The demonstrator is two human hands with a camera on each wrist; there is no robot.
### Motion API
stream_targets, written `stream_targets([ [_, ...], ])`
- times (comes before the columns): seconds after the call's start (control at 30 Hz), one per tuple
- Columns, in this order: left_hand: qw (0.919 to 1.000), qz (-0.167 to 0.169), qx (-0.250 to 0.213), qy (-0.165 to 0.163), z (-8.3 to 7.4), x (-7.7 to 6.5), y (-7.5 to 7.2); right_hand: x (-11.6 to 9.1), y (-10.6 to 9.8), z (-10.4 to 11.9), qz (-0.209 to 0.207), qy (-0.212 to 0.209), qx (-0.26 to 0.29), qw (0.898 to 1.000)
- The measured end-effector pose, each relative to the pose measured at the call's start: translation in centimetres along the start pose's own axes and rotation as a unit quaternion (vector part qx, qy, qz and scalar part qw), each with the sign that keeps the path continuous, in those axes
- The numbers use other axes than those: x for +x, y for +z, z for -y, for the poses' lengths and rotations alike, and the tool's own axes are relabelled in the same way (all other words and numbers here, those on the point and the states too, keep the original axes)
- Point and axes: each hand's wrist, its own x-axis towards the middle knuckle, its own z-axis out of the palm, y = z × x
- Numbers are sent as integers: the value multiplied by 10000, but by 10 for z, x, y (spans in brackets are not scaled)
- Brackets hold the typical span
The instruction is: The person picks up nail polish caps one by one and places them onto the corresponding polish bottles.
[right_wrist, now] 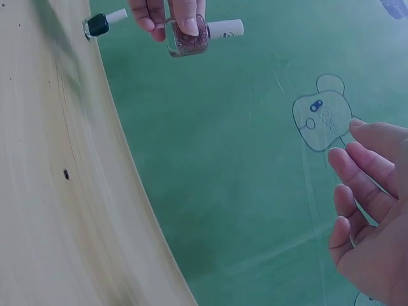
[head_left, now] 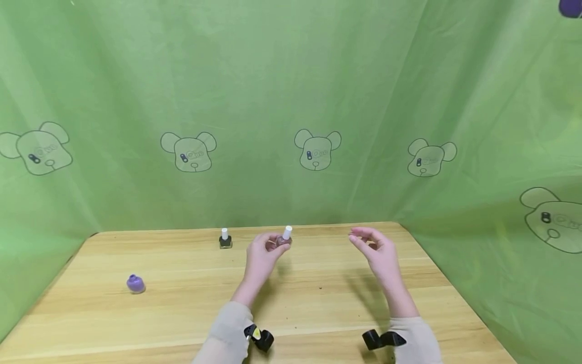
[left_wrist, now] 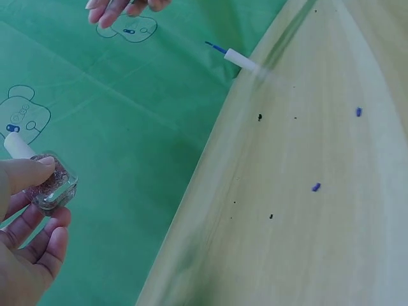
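My left hand [head_left: 262, 254] holds a small clear nail polish bottle [left_wrist: 54, 185] with reddish glitter inside, pinched between thumb and fingers. Its white cap [right_wrist: 225, 29] is on. Across from it, my right hand [head_left: 375, 247] is raised over the table with its fingers loosely bent and nothing visibly held, as the right wrist view shows. A white cap with a blue brush [left_wrist: 237, 57] appears by the table edge in the left wrist view; its far end is blurred, and I cannot tell whether it touches the wood.
A dark nail polish bottle with a white cap [head_left: 225, 240] stands near the far edge. At the left sits a capless purple bottle [head_left: 135, 284], leaning. Small purple bits [left_wrist: 316, 187] and dark specks dot the wooden table [head_left: 318, 313]. A green curtain [head_left: 254, 91] surrounds it.
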Motion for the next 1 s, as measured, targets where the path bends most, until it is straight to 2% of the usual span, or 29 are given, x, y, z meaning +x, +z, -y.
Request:
stream_targets([
  [0.13,10000,-22,-18,-52,1,3,3,1,-4,2,-72,148,8,9999],
  [0.27,9999,1,-43,-124,2,7,6,2,-8,2,-162,113,79,9998],
  [0.57,9999,-37,-121,-13,9,20,13,8,-20,-15,-422,118,5,9990],
  [0.7,9999,-23,-105,-58,15,24,14,9,-25,-17,-506,168,68,9986],
  [0.83,10000,-2,-40,-62,25,28,15,6,-28,-7,-614,145,130,9979],
  [0.93,10000,-10,-21,-72,31,31,15,8,-32,-10,-691,92,79,9975],
  [1.0,9999,-3,-39,-128,35,32,15,12,-35,-22,-760,70,57,9971],
])
